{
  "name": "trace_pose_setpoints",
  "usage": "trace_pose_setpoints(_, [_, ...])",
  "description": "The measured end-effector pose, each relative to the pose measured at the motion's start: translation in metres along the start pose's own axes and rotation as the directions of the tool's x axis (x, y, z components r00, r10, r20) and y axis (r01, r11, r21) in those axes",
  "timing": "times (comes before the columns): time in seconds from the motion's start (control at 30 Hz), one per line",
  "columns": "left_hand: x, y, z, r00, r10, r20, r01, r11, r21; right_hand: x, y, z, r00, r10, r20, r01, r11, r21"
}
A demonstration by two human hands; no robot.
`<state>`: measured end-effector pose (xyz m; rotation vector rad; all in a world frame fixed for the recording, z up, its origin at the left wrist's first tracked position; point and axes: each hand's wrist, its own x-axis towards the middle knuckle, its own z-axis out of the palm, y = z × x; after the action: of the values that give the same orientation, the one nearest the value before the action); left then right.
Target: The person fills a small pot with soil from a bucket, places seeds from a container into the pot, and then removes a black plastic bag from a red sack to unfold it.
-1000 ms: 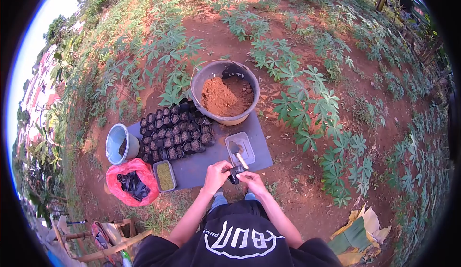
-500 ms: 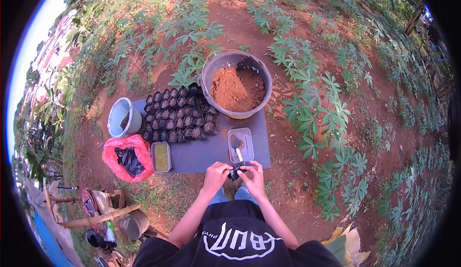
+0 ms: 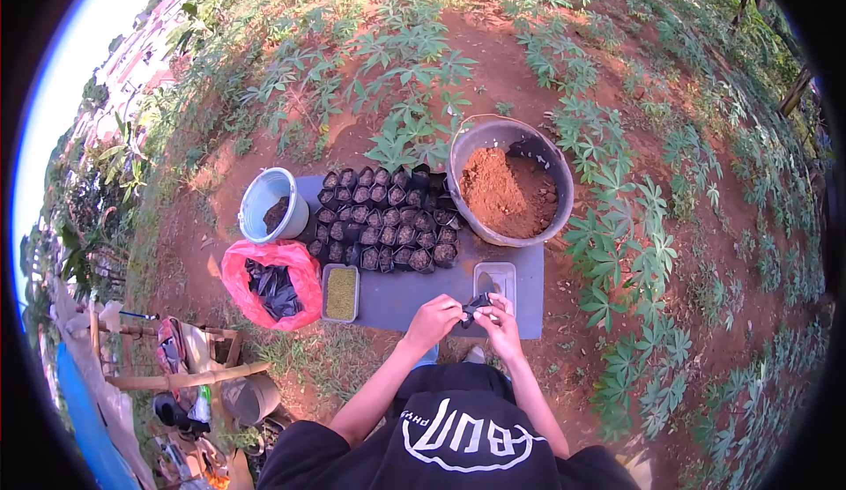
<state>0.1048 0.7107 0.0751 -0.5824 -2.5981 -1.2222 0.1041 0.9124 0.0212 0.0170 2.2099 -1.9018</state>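
Note:
Between both hands is a small black plastic bag. My left hand pinches its left side, and my right hand has its fingers closed on the right side. Just beyond the hands lies a clear plastic tray, with a trowel partly hidden by the fingers. Rows of black bags filled with dark soil stand to the left on the dark table. A large bucket behind the tray holds reddish soil.
At the table's left are a light blue bucket, a pink bag with black plastic inside, and a tub of greenish grains. Leafy plants grow around. Bamboo poles and a grey bucket are at lower left.
The view has shifted, so the table and its objects appear further right and slightly lower. Both hands remain at the black bag, which is now held slightly higher over the tray's near edge.

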Motion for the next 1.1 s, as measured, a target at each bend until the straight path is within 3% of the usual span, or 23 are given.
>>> trace_pose_setpoints(0.2, [0.022, -0.037, -0.029, 0.993, 0.117, 0.006, -0.117, 0.993, 0.02, 0.038, -0.021, 0.025, 0.993, 0.12, 0.008, -0.12, 0.99, 0.071])
trace_pose_setpoints(0.23, [0.025, -0.043, -0.033, 0.992, 0.125, -0.008, -0.125, 0.992, 0.008, 0.043, -0.026, 0.031, 0.996, 0.077, -0.047, -0.076, 0.997, 0.018])
trace_pose_setpoints(0.33, [0.032, -0.058, -0.043, 0.988, 0.155, -0.02, -0.154, 0.987, 0.034, 0.056, -0.027, 0.049, 0.975, 0.124, -0.182, -0.08, 0.969, 0.232])
trace_pose_setpoints(0.47, [0.047, -0.076, -0.056, 0.984, 0.175, -0.044, -0.177, 0.983, -0.041, 0.066, -0.02, 0.071, 0.94, 0.203, -0.275, -0.15, 0.968, 0.2])
trace_pose_setpoints(0.57, [0.054, -0.083, -0.058, 0.995, 0.027, -0.091, -0.045, 0.979, -0.199, 0.068, -0.024, 0.081, 0.941, 0.21, -0.264, -0.153, 0.964, 0.219])
trace_pose_setpoints(0.67, [0.048, -0.091, -0.052, 0.899, -0.405, 0.168, 0.429, 0.73, -0.531, 0.062, -0.019, 0.094, 0.941, 0.215, -0.262, -0.134, 0.946, 0.295])
trace_pose_setpoints(0.7, [0.042, -0.105, -0.045, 0.915, -0.349, 0.201, 0.403, 0.78, -0.478, 0.059, -0.019, 0.097, 0.93, 0.279, -0.241, -0.174, 0.909, 0.378])
trace_pose_setpoints(0.8, [0.032, -0.124, -0.037, 0.743, -0.456, 0.49, 0.647, 0.678, -0.35, 0.048, -0.021, 0.104, 0.883, 0.443, -0.153, -0.27, 0.749, 0.605])
trace_pose_setpoints(0.83, [0.031, -0.123, -0.037, 0.724, -0.463, 0.512, 0.678, 0.615, -0.403, 0.046, -0.016, 0.102, 0.861, 0.487, -0.144, -0.295, 0.71, 0.64])
trace_pose_setpoints(0.93, [0.023, -0.127, -0.025, 0.855, -0.392, 0.339, 0.516, 0.709, -0.481, 0.046, -0.012, 0.096, 0.842, 0.53, -0.103, -0.325, 0.649, 0.688])
trace_pose_setpoints(1.03, [0.027, -0.135, -0.016, 0.675, -0.545, 0.498, 0.737, 0.535, -0.413, 0.05, -0.014, 0.099, 0.783, 0.572, -0.243, -0.433, 0.783, 0.447])
trace_pose_setpoints(1.1, [0.027, -0.134, -0.014, 0.8, -0.498, 0.335, 0.585, 0.771, -0.251, 0.05, -0.019, 0.102, 0.872, 0.236, -0.429, -0.261, 0.965, 0.002])
